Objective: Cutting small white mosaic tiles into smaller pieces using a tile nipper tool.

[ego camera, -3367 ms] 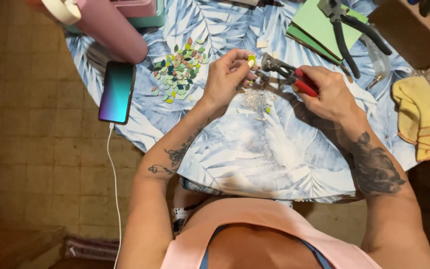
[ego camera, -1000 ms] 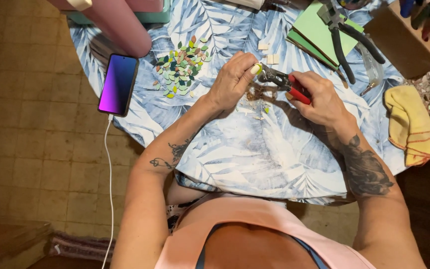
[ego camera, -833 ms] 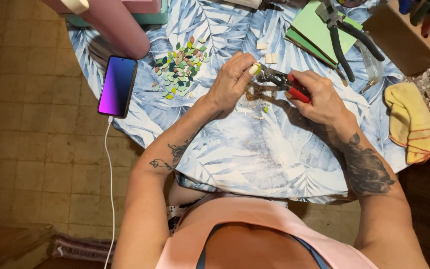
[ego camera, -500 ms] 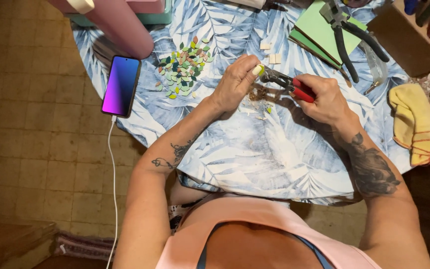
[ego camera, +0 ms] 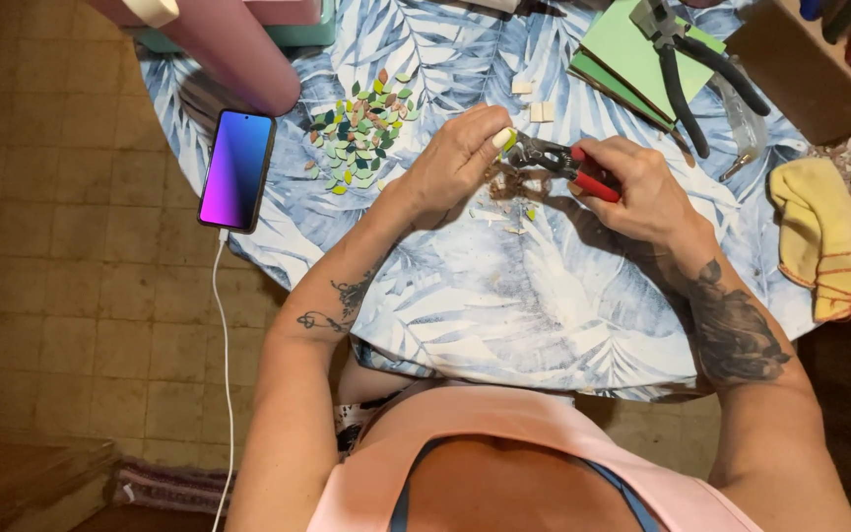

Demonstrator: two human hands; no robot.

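Observation:
My left hand [ego camera: 455, 163] pinches a small yellow-green tile piece [ego camera: 507, 141] between its fingertips, right at the jaws of a pair of red-handled nippers [ego camera: 558, 163]. My right hand [ego camera: 637, 192] is closed around the nippers' red handles. Small chips and shards [ego camera: 509, 202] lie on the leaf-print tablecloth [ego camera: 504, 296] just under both hands. To the left of my left hand lies a pile of several leaf-shaped green, yellow and orange tile pieces [ego camera: 357, 133].
A lit phone [ego camera: 236, 169] with a white cable lies at the table's left edge. A pink cylinder [ego camera: 233, 44] stands behind it. Black pliers [ego camera: 687, 59] rest on green sheets [ego camera: 632, 54] at the back. A yellow cloth [ego camera: 824, 241] and a wooden tool block [ego camera: 815, 64] are at the right.
Both hands stay together at the table's middle, with the tile piece held at the nippers' jaws. The view has shifted slightly; nothing was put down or picked up.

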